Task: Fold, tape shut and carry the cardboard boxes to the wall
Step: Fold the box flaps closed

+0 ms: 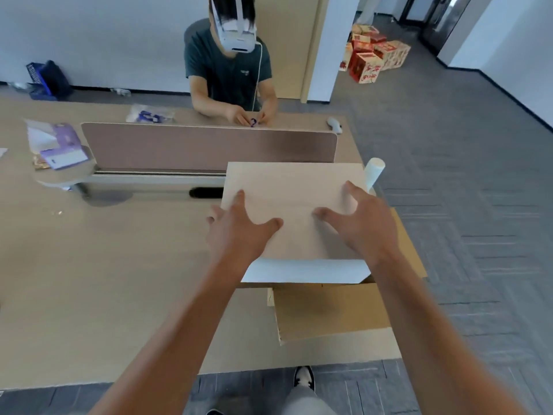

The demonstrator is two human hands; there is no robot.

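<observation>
Both hands, left hand (239,226) and right hand (356,223), fingers spread flat, gripping nothing, pressing box flaps (293,190); untaped, liable to spring open once released.

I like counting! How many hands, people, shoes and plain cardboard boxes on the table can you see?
Hands: 4, the left hand, the right hand and the seated person's two hands
People: 2, counting the one whose arms we see
Shoes: 1, the shoe
Cardboard boxes: 1, the cardboard box
Total: 8
</observation>
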